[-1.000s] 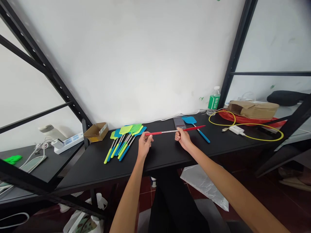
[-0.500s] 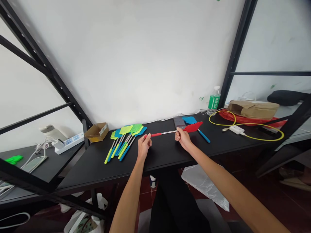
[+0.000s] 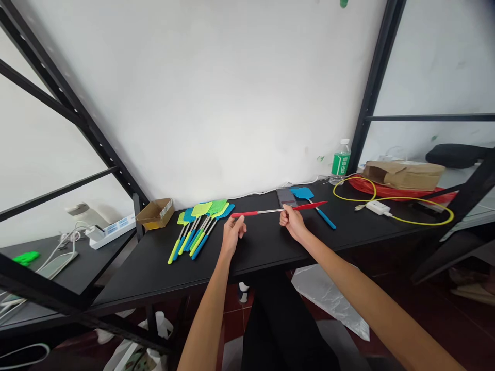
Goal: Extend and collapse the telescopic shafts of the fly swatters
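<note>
The red swatter is held over the table, in front and left of the bottle. The left hand pinches its handle; the right hand grips near its head. A soft, steady hold should work best. Its long way runs side to side, head pointing toward the bottle's side.

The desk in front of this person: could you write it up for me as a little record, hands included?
Left hand: pinches the handle end of the red swatter
Right hand: grips its shaft near the head
Swatter pose: held above the black desk, head seen nearly edge-on
Left side: pile of green and blue swatters; open cardboard box nearby
Right side: lone blue swatter, partly hidden by the red one
Back right: upright bottle with green label
</note>
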### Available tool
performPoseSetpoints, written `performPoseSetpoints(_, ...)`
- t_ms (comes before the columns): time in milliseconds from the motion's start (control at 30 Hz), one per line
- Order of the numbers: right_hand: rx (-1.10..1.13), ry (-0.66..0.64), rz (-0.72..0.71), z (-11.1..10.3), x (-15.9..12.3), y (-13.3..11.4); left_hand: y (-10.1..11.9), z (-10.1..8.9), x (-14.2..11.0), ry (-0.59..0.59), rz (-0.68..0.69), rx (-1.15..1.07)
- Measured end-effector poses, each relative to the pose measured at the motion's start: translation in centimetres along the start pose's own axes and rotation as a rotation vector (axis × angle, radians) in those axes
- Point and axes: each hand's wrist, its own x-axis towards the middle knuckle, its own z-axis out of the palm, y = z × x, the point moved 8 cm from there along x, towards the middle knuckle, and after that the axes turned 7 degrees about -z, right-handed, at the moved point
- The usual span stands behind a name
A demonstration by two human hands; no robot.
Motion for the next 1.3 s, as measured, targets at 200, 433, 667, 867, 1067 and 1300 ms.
performPoseSetpoints(200,-0.01,-0.013,0.013,0.15,-0.11,-0.01,-0.15,-0.01,0.14,-0.029,0.006,-0.051)
performPoseSetpoints(433,-0.019,-0.021,0.021,0.39,-0.34,-0.15,-0.4,-0.43,0.34,-0.03,0.016,-0.104)
performPoseSetpoints(667,-0.033,-0.02,0.027,0.3,-0.34,-0.07,-0.62,-0.63,0.52,-0.03,0.017,-0.145)
performPoseSetpoints(867,-0.036,-0.021,0.023,0.21,-0.26,-0.02,-0.59,-0.7,0.51,-0.014,0.023,-0.156)
performPoseSetpoints(1067,-0.049,-0.038,0.014,0.23,-0.23,0.08,-0.53,-0.67,0.28,0.028,-0.005,-0.167)
performPoseSetpoints(1300,-0.079,-0.059,0.006,0.48,-0.36,0.02,-0.5,-0.79,0.08,0.071,-0.058,-0.199)
